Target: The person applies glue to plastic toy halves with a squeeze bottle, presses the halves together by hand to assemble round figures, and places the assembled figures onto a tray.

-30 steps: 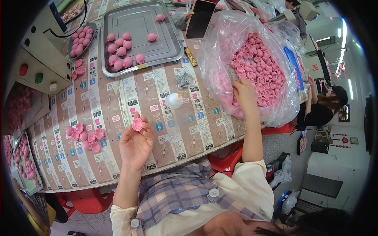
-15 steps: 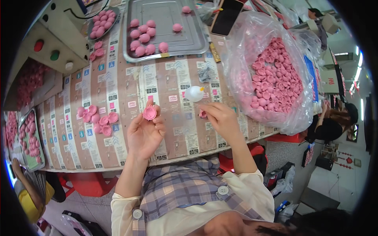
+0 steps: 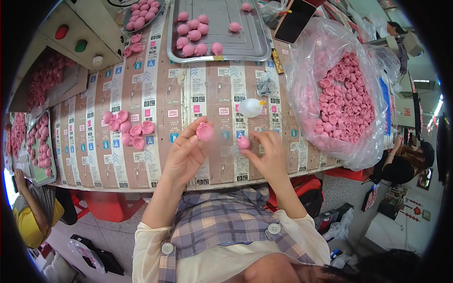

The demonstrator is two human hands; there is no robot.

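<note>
My left hand (image 3: 188, 153) pinches a pink plastic half-shell (image 3: 204, 132), its hollow side with a raised rim turned up. To its right, my right hand (image 3: 269, 153) has thumb and fingers around a second pink shell piece (image 3: 243, 142), which shows a rounded outer side with a small knob. The two pieces are apart, both over the covered table. Just beyond the right hand lies a white squeeze bottle (image 3: 251, 108) with a yellow tip. A small group of pink shells (image 3: 137, 129) rests on the table left of my left hand.
A metal tray (image 3: 219, 40) with several pink balls stands at the back. A clear plastic bag (image 3: 302, 108) full of pink shells is at the right. A phone (image 3: 295, 23), a crumpled grey scrap (image 3: 265, 86) and a machine with buttons (image 3: 75, 28) surround the work area. Other people sit nearby.
The view has shifted. My left hand has moved toward the right hand with its half-shell. The right hand's shell has turned, showing more of its rounded side.
</note>
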